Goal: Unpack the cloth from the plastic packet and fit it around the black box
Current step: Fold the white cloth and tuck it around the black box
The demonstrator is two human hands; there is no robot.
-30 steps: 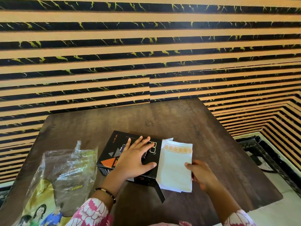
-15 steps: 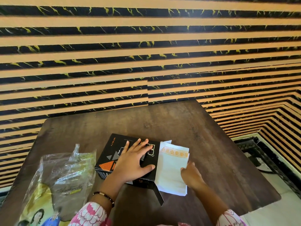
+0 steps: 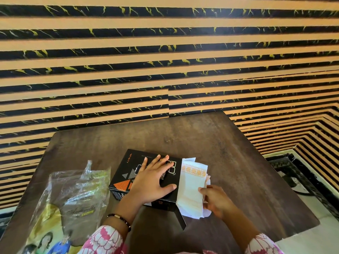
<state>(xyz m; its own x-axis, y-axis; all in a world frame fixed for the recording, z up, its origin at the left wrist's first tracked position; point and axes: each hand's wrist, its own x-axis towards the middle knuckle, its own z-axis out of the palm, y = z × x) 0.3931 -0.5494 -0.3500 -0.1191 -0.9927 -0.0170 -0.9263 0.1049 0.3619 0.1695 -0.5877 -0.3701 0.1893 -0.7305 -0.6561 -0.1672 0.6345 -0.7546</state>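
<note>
L hand lies palm-down on top of the black box, fingers straight and spread, tips toward the far wall, thumb out to the R near the box's R edge. Forearm comes in from the near edge w/ a pink-and-white sleeve and a dark bracelet at the wrist. R hand sits just R of the box, fingers curled, pinching the near-R edge of the white cloth.

Writing: "INFINITY" in orange runs along the box top, L of the L fingertips; larger outline characters beyond the fingers aren't readable. Plastic packet carries script lettering, too blurred to read.

Box lies flat on the wooden table, long axis roughly L–R, slightly skewed. Cloth is folded, long axis near–far, butted against the box's R side, orange patterned band at the end far from the R fingers. Packet lies crumpled well L of the L hand.
</note>
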